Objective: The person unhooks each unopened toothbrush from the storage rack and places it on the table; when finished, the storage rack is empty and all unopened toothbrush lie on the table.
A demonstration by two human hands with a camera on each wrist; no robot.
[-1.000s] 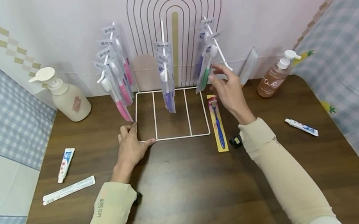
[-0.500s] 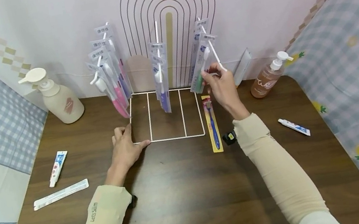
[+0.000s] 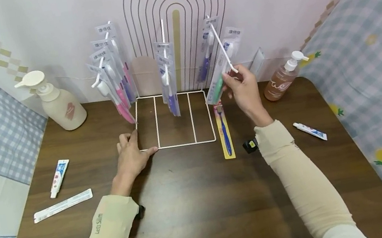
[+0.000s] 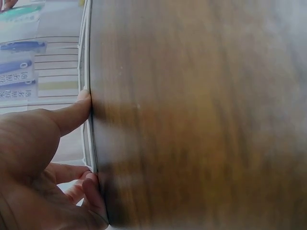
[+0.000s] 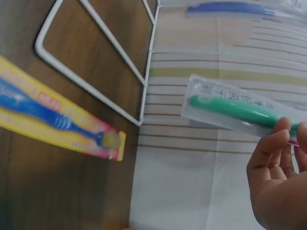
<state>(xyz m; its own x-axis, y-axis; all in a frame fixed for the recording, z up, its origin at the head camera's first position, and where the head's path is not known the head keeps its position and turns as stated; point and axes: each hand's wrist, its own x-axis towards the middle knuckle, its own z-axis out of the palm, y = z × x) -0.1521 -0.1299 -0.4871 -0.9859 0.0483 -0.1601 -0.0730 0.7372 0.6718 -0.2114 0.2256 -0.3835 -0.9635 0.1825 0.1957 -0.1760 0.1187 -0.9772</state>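
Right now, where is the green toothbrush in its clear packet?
In the head view, the green toothbrush packet is pinched in the right hand by the white rack's right hook, above the blue toothbrush on its yellow card.

Cream pump bottle (image 3: 57, 102) back left; brown pump bottle (image 3: 281, 80) back right. Small toothpaste tube (image 3: 59, 178) and long white box (image 3: 63, 205) flat at left. Another small tube (image 3: 310, 131) at right. All on dark wooden table (image 3: 206, 209).

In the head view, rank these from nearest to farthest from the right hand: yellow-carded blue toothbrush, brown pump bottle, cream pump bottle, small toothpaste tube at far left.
1. Brown pump bottle, just right of the right hand; yellow-carded blue toothbrush, below-left: too close to call.
2. Cream pump bottle, back left.
3. Small toothpaste tube, far left.
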